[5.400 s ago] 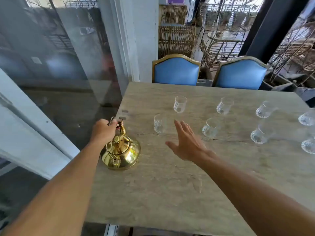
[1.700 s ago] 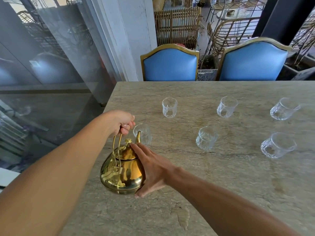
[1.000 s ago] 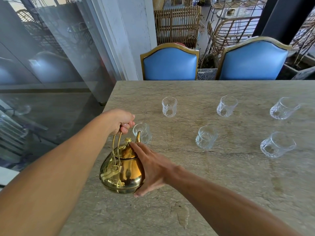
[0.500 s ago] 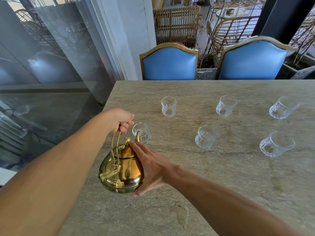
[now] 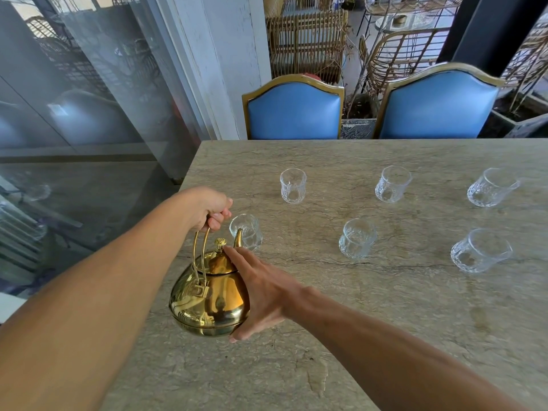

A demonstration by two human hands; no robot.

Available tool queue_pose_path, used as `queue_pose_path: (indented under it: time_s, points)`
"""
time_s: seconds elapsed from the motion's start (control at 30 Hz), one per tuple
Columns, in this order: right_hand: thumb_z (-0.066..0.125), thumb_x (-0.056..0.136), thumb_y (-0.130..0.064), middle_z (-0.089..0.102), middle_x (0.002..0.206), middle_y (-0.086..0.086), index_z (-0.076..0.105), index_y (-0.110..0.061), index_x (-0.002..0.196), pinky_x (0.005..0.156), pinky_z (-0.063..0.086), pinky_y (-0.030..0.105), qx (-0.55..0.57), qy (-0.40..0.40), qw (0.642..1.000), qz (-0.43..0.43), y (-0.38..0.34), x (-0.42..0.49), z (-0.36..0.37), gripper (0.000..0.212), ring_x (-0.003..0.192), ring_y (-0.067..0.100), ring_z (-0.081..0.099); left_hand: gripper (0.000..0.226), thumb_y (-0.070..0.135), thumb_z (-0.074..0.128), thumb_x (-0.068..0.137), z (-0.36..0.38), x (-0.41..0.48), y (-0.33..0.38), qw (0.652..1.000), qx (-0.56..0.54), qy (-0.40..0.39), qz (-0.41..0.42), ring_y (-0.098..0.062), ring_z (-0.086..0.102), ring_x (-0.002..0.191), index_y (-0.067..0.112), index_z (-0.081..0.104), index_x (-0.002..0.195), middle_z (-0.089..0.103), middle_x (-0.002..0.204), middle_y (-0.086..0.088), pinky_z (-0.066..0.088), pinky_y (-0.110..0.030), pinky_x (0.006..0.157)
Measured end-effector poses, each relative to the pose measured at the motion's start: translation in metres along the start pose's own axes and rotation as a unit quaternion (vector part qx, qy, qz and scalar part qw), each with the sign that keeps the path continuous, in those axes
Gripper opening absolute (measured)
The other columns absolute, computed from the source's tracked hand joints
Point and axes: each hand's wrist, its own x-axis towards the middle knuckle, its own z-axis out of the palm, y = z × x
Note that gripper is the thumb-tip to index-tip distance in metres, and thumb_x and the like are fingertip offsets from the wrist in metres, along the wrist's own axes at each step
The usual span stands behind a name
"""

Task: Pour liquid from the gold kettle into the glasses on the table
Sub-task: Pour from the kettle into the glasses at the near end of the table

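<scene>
The left hand [image 5: 207,207] is gripping the gold kettle [image 5: 210,298] from above, the flat right hand [image 5: 267,292] is steadying it at the nearest glass [image 5: 247,229]; gentle tilting is probably coming next.

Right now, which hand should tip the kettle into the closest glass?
Left, probably. The left hand grips the gold kettle by its handle, the spout at the nearest glass. The right hand only rests flat against its side.
</scene>
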Motion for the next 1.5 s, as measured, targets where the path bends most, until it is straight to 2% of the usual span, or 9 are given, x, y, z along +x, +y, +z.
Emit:
queue_pose_path:
  time_s: [0.53, 0.7, 1.1, 1.27, 1.5]
  points:
    - [0.094, 0.050, -0.060, 0.015, 0.161, 0.004, -0.010, -0.035, 0.156, 0.110, 0.030, 0.045, 0.005, -0.003, 1.000, -0.003, -0.006, 0.001, -0.003, 0.150, 0.139, 0.035, 0.035, 0.026, 0.009, 0.037, 0.105, -0.006, 0.009, -0.002, 0.999, -0.038, 0.000, 0.013, -0.002, 0.026, 0.020, 0.012, 0.048, 0.082, 0.040, 0.064, -0.001, 0.017, -0.013, 0.024]
    - [0.093, 0.049, -0.062, 0.015, 0.161, 0.000, -0.010, -0.038, 0.155, 0.106, 0.030, 0.040, 0.007, 0.004, 1.000, -0.007, -0.007, 0.001, -0.002, 0.150, 0.137, 0.035, 0.039, 0.027, 0.008, 0.036, 0.105, -0.007, 0.011, -0.004, 0.999, -0.044, -0.001, 0.012, -0.002, 0.026, 0.019, 0.012, 0.047, 0.080, 0.039, 0.065, -0.003, 0.017, -0.012, 0.023]
    - [0.093, 0.051, -0.062, 0.013, 0.162, 0.001, -0.011, -0.038, 0.155, 0.110, 0.032, 0.049, 0.012, -0.001, 1.000, -0.005, -0.009, 0.002, -0.003, 0.149, 0.138, 0.037, 0.037, 0.029, 0.009, 0.036, 0.106, -0.009, 0.007, -0.001, 0.999, -0.047, -0.011, 0.003, -0.003, 0.027, 0.020, 0.012, 0.046, 0.078, 0.039, 0.062, -0.002, 0.017, -0.013, 0.023]
    - [0.093, 0.051, -0.060, 0.014, 0.161, 0.003, -0.011, -0.034, 0.156, 0.106, 0.025, 0.039, 0.008, 0.009, 1.000, -0.011, -0.008, 0.001, -0.003, 0.150, 0.140, 0.034, 0.034, 0.021, 0.011, 0.040, 0.105, -0.007, 0.002, -0.001, 0.999, -0.031, 0.007, 0.003, -0.003, 0.027, 0.022, 0.013, 0.050, 0.087, 0.042, 0.063, -0.001, 0.019, -0.013, 0.024]
    - [0.093, 0.052, -0.059, 0.012, 0.160, 0.004, -0.012, -0.031, 0.155, 0.108, 0.026, 0.039, -0.033, 0.026, 0.999, -0.033, -0.008, -0.007, -0.001, 0.150, 0.141, 0.032, 0.029, 0.021, 0.017, 0.043, 0.105, -0.002, -0.007, -0.009, 0.999, -0.030, 0.034, 0.008, -0.004, 0.024, 0.024, 0.009, 0.054, 0.089, 0.044, 0.050, 0.003, 0.018, -0.014, 0.027]
